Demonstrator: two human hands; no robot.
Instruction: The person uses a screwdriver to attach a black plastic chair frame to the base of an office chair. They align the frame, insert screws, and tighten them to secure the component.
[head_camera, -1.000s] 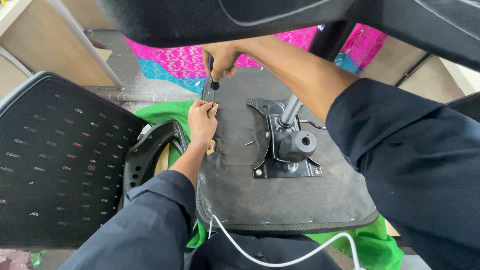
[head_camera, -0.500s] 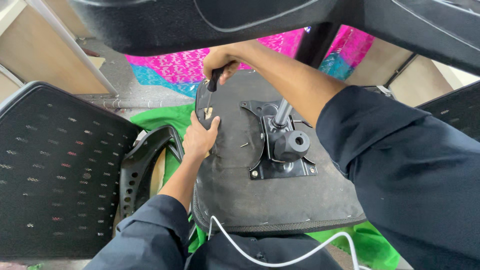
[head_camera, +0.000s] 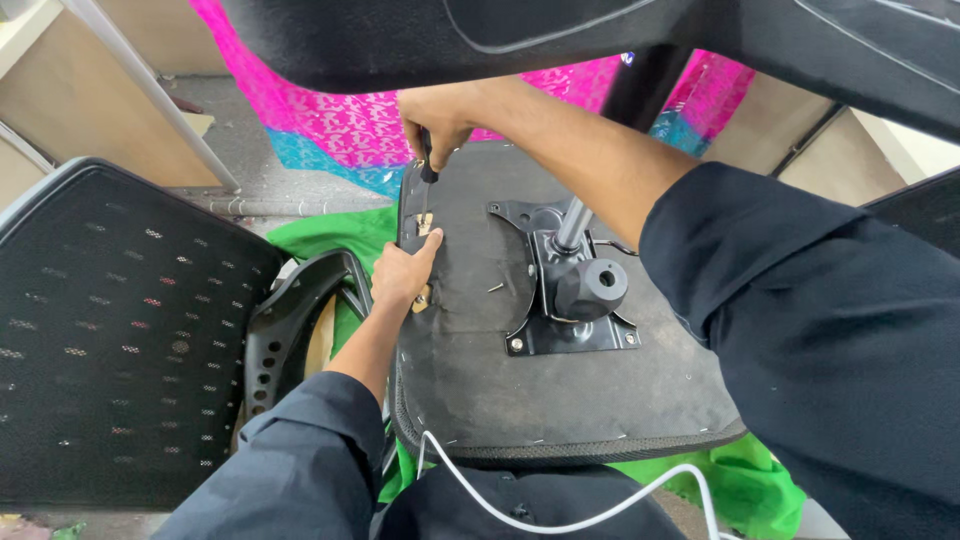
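Fastening the armrest bracket (head_camera: 424, 262) at the upturned seat's (head_camera: 560, 370) left edge: right hand (head_camera: 432, 118) grips a screwdriver (head_camera: 427, 172), left hand (head_camera: 402, 272) presses flat; the next move likely needs steady alignment.

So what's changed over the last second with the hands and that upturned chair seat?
Little has changed. The right hand keeps its grip on the dark-handled screwdriver at the seat's left edge, its tip by the small bracket. The left hand has shifted slightly along that edge and presses beside the bracket. The seat underside, metal mechanism plate and mesh backrest stay put.
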